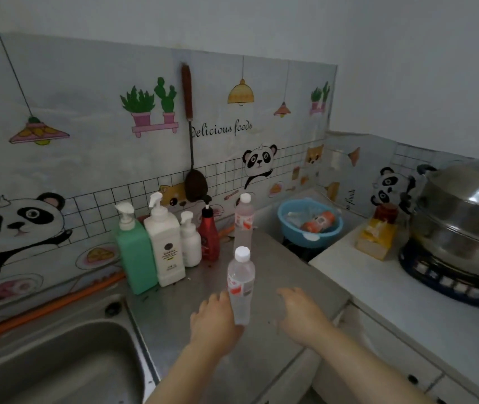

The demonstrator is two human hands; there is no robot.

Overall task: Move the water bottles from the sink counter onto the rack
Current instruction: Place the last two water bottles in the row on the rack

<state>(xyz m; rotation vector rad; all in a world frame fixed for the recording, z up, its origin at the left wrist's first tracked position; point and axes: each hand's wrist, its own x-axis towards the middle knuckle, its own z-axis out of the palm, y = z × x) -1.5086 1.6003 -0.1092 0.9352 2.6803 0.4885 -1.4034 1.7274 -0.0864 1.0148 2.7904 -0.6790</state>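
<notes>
My left hand (217,319) sits against the near water bottle (241,287), upright on the desk (284,258); wrapped round it or not, I cannot tell. My right hand (299,313) hovers flat and empty just beside it, probably to steady it. The second bottle (244,220) stands farther back. No rack in sight.

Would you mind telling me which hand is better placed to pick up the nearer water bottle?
Probably the left: the left hand sits right beside the lower half of the near bottle, while the right hand is over the counter, a gap away from it.
</notes>
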